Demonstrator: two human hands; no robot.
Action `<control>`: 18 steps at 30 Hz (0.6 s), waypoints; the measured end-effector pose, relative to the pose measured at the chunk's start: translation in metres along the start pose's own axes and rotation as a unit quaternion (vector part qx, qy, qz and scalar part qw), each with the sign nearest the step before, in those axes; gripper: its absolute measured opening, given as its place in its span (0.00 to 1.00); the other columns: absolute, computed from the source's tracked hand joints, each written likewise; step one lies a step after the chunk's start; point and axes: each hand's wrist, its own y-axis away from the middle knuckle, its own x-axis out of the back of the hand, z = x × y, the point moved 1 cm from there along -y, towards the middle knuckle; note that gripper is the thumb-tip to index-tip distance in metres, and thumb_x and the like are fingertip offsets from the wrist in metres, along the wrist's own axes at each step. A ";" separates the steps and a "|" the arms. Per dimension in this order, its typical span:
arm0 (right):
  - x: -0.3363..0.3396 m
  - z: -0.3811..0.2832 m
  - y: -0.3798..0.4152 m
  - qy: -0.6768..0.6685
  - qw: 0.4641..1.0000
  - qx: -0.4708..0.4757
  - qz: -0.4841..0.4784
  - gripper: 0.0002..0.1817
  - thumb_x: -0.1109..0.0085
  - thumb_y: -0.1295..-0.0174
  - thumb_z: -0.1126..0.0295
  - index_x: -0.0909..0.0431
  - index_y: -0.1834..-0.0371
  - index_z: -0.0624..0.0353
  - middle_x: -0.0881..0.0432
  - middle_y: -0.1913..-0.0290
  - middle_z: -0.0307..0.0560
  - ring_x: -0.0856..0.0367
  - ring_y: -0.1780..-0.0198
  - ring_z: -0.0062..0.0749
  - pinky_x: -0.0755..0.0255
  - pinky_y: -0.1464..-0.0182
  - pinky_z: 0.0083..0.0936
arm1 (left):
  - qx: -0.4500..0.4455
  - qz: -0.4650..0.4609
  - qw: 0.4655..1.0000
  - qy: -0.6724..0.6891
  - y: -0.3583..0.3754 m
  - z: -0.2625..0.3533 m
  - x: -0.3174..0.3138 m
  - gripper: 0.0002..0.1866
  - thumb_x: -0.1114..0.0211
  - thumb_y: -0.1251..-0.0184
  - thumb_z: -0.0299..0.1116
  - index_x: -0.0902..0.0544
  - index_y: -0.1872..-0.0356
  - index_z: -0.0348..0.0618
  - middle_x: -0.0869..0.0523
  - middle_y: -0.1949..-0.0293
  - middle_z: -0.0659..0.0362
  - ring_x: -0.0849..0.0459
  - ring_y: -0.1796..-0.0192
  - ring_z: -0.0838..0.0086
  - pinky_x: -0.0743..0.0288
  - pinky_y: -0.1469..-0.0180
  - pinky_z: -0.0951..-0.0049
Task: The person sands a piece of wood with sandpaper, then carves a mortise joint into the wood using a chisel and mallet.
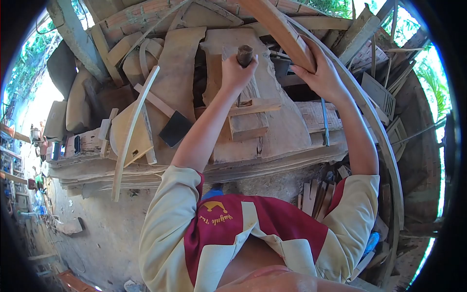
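Note:
My left hand is wrapped round the dark handle of a chisel, held upright. The chisel's blade points down at a notch in a light wooden strip. That strip lies across a thicker wooden block on the workbench. My right hand grips the lower end of a thick wooden bar, which is raised and slants up past the top of the view. The bar is apart from the chisel.
Left of my left arm lies a tool with a dark square head and wooden handle. A long thin batten and cut boards are beside it. A long curved wooden strip stands at the right. The workbench has an uneven slab top.

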 end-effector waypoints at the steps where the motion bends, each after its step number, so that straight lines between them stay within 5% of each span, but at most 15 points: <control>1: -0.001 0.003 -0.001 -0.004 1.000 -0.004 -0.002 0.36 0.38 0.49 0.58 0.43 0.38 0.56 0.28 0.49 0.59 0.29 0.46 0.50 0.36 0.46 0.35 | -0.007 0.014 1.000 -0.017 0.001 0.002 0.000 0.19 0.34 0.51 0.42 0.24 0.83 0.33 0.23 0.86 0.50 0.20 0.79 0.63 0.29 0.73 0.67; 11: 0.012 -0.013 -0.011 0.023 0.999 0.047 0.011 0.39 0.38 0.49 0.57 0.46 0.36 0.57 0.28 0.48 0.60 0.29 0.46 0.51 0.36 0.45 0.35 | -0.020 0.023 0.997 -0.070 0.009 0.005 -0.005 0.14 0.35 0.57 0.36 0.23 0.77 0.33 0.20 0.80 0.45 0.18 0.71 0.55 0.27 0.67 0.65; 13: 0.023 -0.031 -0.015 -0.113 0.987 -0.117 -0.014 0.38 0.39 0.46 0.63 0.47 0.33 0.52 0.30 0.46 0.54 0.32 0.44 0.35 0.38 0.43 0.30 | -0.018 0.018 0.998 -0.064 0.014 0.008 -0.007 0.13 0.35 0.57 0.36 0.23 0.76 0.34 0.20 0.79 0.46 0.18 0.71 0.55 0.27 0.67 0.65; 14: 0.024 -0.023 -0.017 -0.046 0.997 0.020 0.051 0.38 0.40 0.45 0.61 0.48 0.33 0.50 0.29 0.47 0.55 0.30 0.47 0.33 0.36 0.45 0.29 | -0.014 0.012 0.998 -0.058 0.015 0.008 -0.008 0.13 0.36 0.57 0.35 0.23 0.76 0.34 0.20 0.79 0.46 0.18 0.71 0.56 0.27 0.67 0.66; 15: 0.023 -0.019 -0.015 -0.046 0.997 0.022 0.051 0.38 0.40 0.45 0.61 0.48 0.33 0.50 0.29 0.47 0.55 0.30 0.47 0.33 0.36 0.45 0.29 | -0.015 0.013 0.998 -0.057 0.016 0.010 -0.006 0.13 0.36 0.57 0.35 0.23 0.76 0.34 0.20 0.79 0.46 0.18 0.71 0.56 0.27 0.67 0.66; 17: 0.019 -0.014 -0.006 -0.026 0.998 0.046 0.041 0.40 0.38 0.48 0.57 0.47 0.34 0.53 0.29 0.47 0.61 0.29 0.46 0.51 0.36 0.45 0.35 | -0.002 0.024 0.999 -0.044 0.017 0.012 -0.004 0.12 0.35 0.57 0.34 0.23 0.75 0.35 0.20 0.79 0.47 0.18 0.71 0.57 0.27 0.66 0.67; 18: 0.011 -0.005 0.004 0.053 0.998 0.027 -0.030 0.38 0.40 0.47 0.58 0.47 0.34 0.51 0.29 0.46 0.60 0.29 0.46 0.51 0.35 0.45 0.35 | 0.000 0.025 0.999 -0.042 0.016 0.007 -0.003 0.12 0.35 0.57 0.34 0.23 0.75 0.35 0.20 0.79 0.47 0.18 0.71 0.57 0.27 0.66 0.67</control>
